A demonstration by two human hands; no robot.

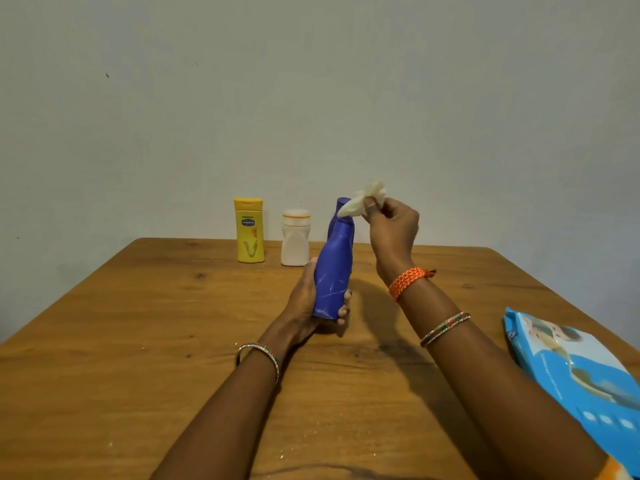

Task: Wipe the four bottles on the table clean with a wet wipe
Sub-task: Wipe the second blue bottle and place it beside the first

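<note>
The left hand reaches forward over the wooden table, its forearm stretched out low, and its fingers curl round the lower part of a blue bottle, holding it lifted off the tabletop and tilted slightly, top leaning away. The right hand is raised higher, wrist bent, with thumb and fingertips pinching a crumpled white wipe whose loose end touches the top of the bottle. A second blue bottle stands partly hidden just behind the held one. Further back, near the wall, a yellow bottle and a white bottle stand upright side by side. A blue pack of wipes lies at the table's right edge.
</note>
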